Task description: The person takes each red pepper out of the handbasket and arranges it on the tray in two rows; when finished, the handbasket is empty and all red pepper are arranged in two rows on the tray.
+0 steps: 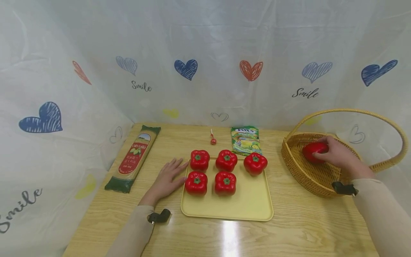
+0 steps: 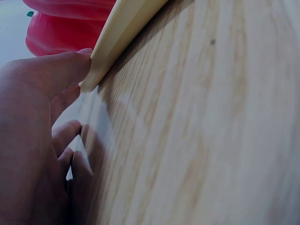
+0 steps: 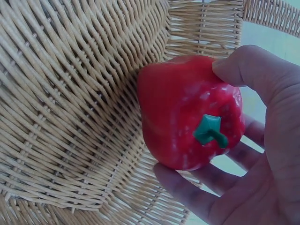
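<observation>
At the right of the head view, my right hand [image 1: 338, 153] grips a red bell pepper [image 1: 314, 152] inside the wicker basket [image 1: 297, 167]. In the right wrist view the thumb lies on one side of the pepper [image 3: 187, 108] and the fingers reach round the other, its green stem showing. My left hand [image 1: 167, 180] rests at the left edge of the yellow tray [image 1: 247, 205], fingers spread and thumb against the rim, as the left wrist view also shows. Several red bell peppers [image 1: 225, 184] stand stem up in two rows on the tray.
Behind the tray lie a red lollipop [image 1: 213, 140] and a green candy bag [image 1: 246, 141]. A long pasta packet [image 1: 136, 157] lies at the left of the wooden table [image 1: 173, 233]. The basket's tall handle [image 1: 369, 113] arches over the right side, and a printed curtain [image 1: 218, 43] hangs behind.
</observation>
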Available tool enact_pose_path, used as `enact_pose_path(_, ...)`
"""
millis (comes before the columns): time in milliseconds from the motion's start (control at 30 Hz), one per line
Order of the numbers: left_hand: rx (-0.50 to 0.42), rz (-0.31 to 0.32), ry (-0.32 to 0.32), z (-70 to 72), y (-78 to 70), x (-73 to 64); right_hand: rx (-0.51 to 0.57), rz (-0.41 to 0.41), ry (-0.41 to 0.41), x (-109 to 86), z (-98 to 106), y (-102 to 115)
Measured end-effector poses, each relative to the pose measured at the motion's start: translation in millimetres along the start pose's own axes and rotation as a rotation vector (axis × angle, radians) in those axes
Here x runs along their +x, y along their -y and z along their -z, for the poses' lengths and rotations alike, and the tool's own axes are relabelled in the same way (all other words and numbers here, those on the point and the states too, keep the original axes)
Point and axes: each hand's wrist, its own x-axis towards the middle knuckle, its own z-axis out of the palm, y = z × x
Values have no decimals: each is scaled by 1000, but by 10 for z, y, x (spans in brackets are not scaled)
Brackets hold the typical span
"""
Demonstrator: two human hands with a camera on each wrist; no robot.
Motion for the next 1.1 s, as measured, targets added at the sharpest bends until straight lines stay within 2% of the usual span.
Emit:
enact_pose_path(200, 4, -8, -1, 1, -2, -2, -26, 28, -9, -27, 1, 50)
enact_pose_path(433, 1, -17, -4, 3, -11, -1, -35, -31, 5, -78, 29, 82)
enact_pose_path(800, 2, -11, -4, 3, -13, -1, -81, 15, 7, -62, 31, 113)
enact_pose_path(1100, 5, -16, -6, -2, -4, 2, -80, 9, -17, -88, 18, 132)
